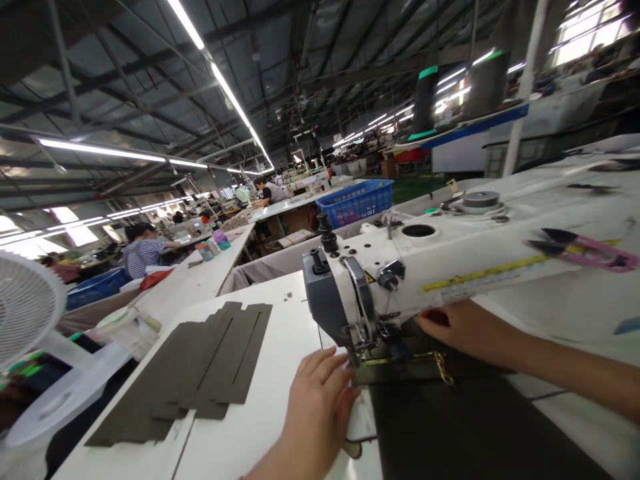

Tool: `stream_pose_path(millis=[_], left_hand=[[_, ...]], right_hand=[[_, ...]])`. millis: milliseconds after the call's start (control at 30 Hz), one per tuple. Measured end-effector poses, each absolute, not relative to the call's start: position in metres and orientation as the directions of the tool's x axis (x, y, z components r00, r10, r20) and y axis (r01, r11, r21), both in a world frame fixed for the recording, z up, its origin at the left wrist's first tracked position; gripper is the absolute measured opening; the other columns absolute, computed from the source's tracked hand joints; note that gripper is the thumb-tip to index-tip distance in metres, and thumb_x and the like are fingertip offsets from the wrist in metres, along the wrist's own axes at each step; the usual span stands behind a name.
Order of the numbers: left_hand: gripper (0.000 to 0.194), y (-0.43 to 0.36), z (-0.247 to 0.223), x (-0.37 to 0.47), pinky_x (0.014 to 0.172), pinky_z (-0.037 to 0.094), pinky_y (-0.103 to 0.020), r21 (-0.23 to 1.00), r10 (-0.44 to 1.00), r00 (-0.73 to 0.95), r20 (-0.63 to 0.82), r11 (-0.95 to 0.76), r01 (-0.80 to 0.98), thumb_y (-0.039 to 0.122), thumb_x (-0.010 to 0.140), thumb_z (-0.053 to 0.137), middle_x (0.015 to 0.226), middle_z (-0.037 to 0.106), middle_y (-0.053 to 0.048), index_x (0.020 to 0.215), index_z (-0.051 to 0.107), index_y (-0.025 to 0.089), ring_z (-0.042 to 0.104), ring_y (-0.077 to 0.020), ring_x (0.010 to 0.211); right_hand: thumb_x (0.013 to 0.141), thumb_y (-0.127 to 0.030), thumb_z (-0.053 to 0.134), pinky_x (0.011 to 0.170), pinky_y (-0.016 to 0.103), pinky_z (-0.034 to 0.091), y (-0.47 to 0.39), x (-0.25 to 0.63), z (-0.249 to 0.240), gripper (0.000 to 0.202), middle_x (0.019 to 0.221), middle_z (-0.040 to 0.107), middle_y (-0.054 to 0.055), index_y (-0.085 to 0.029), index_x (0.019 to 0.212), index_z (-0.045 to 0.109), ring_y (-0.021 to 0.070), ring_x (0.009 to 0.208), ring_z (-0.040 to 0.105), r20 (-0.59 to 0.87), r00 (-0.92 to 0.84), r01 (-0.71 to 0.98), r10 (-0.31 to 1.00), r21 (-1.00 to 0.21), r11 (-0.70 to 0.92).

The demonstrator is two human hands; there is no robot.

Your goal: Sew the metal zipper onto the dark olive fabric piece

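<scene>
A white sewing machine (360, 280) with a grey head stands over a dark olive fabric piece (450, 427), which hangs toward me. A gold zipper (400, 360) with a gold puller (443, 370) lies across this fabric beside the presser foot. My left hand (317, 397) is just left of the foot, fingers bent and close together with the thumb below. What its fingertips pinch is hidden. Behind the needle area, under the machine arm, my right hand (453, 325) has its fingers curled at the fabric's far edge, partly hidden by the machine.
Dark flat panels (200, 367) with slits lie stacked on the white table at left. A white fan (30, 307) stands beside it. Pink-handled thread snips (585, 250) rest on the machine arm. Behind are a blue crate (355, 200) and people at other tables.
</scene>
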State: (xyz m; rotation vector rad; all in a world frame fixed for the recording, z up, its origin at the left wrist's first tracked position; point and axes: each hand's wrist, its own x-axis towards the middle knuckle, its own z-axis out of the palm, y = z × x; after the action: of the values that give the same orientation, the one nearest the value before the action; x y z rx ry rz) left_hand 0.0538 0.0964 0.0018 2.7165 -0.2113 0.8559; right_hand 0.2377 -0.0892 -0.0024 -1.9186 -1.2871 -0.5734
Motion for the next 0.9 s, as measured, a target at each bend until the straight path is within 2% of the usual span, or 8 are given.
stream_pose_path(millis=[67,167,233,300,500,633,900], left_hand=[[0.018,0.098,-0.003,0.058,0.092,0.046,-0.050,0.232,-0.029,0.844,0.535,-0.956,-0.180,0.013,0.084,0.053,0.111,0.062,-0.009,0.099,0.062,0.018,0.057,-0.0276,0.105],[0.014,0.088,-0.016,0.067,0.099,0.040,-0.049,0.253,0.017,0.848,0.529,-0.957,-0.139,0.008,0.083,0.053,0.101,0.066,-0.006,0.081,0.063,0.018,0.061,-0.0224,0.098],[0.016,0.081,-0.023,0.069,0.102,0.037,-0.049,0.246,0.050,0.828,0.559,-0.963,-0.109,0.007,0.083,0.055,0.093,0.067,-0.004,0.073,0.061,0.017,0.063,-0.0200,0.092],[0.015,0.077,-0.026,0.070,0.102,0.037,-0.048,0.232,0.063,0.812,0.580,-0.969,-0.090,0.007,0.082,0.057,0.090,0.067,-0.003,0.072,0.060,0.017,0.064,-0.0191,0.089],[0.015,0.083,-0.026,0.072,0.102,0.038,-0.043,0.213,0.008,0.826,0.564,-0.967,-0.136,0.006,0.082,0.059,0.091,0.067,-0.003,0.073,0.059,0.017,0.063,-0.0183,0.092],[0.014,0.084,-0.022,0.071,0.102,0.036,-0.046,0.180,-0.032,0.826,0.563,-0.970,-0.161,0.004,0.082,0.055,0.093,0.067,-0.006,0.076,0.059,0.016,0.063,-0.0204,0.094],[0.015,0.082,-0.019,0.072,0.104,0.035,-0.044,0.133,-0.055,0.821,0.568,-0.979,-0.157,0.005,0.084,0.053,0.091,0.067,-0.005,0.075,0.058,0.017,0.063,-0.0186,0.092]], right_hand=[[0.095,-0.023,0.035,0.051,0.024,0.042,-0.084,0.226,-0.002,0.036,0.060,0.050,-0.001,-0.017,0.065,0.052,0.0126,0.054,0.050,0.677,0.292,0.950,0.676,-0.288,-0.123],[0.087,-0.012,0.041,0.066,0.033,0.048,-0.074,0.204,-0.008,0.021,0.083,0.060,0.006,-0.017,0.081,0.061,0.0208,0.075,0.056,0.634,0.162,0.978,0.756,-0.207,-0.035],[0.081,-0.005,0.046,0.074,0.038,0.049,-0.067,0.197,-0.014,0.022,0.093,0.061,0.009,-0.016,0.092,0.062,0.0245,0.086,0.056,0.577,0.142,0.980,0.804,-0.195,-0.033],[0.079,-0.002,0.047,0.079,0.039,0.049,-0.062,0.196,-0.019,0.025,0.096,0.062,0.008,-0.015,0.095,0.062,0.0249,0.091,0.056,0.534,0.131,0.978,0.835,-0.207,-0.021],[0.082,-0.004,0.040,0.080,0.038,0.049,-0.058,0.199,-0.021,0.026,0.100,0.061,0.011,-0.014,0.094,0.062,0.0251,0.092,0.057,0.551,0.051,0.992,0.833,-0.125,0.022],[0.081,-0.004,0.042,0.081,0.039,0.048,-0.057,0.195,-0.019,0.024,0.099,0.062,0.011,-0.013,0.089,0.063,0.0260,0.093,0.057,0.532,0.060,0.994,0.845,-0.114,0.001],[0.082,-0.004,0.041,0.085,0.035,0.047,-0.057,0.196,-0.018,0.028,0.093,0.062,0.011,-0.013,0.093,0.065,0.0237,0.094,0.057,0.513,0.067,0.992,0.856,-0.124,-0.004]])
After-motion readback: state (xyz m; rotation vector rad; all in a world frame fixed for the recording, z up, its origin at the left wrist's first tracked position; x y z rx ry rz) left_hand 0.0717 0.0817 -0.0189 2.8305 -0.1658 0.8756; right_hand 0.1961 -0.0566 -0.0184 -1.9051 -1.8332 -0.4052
